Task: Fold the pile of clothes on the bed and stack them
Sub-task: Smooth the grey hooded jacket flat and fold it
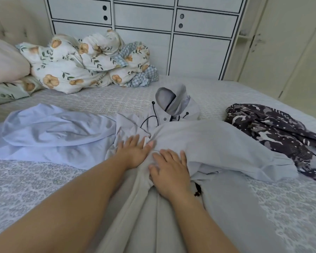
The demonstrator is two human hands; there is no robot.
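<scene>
Grey hooded jacket [199,143] lengthwise, hood away; both hands [135,152] flat on it, fingers [171,154] spread.

1. There is one view only, from a wide-angle camera worn on the person's head; no second view shares the scene.
2. It faces forward and down over the bed [44,179], close enough that both forearms enter from the bottom edge.
3. The left hand [133,152] and right hand [170,170] sit near the middle of the picture.
4. Beyond the hands, the view reaches the cabinet wall [144,33]; straight lines bow toward the edges.
</scene>
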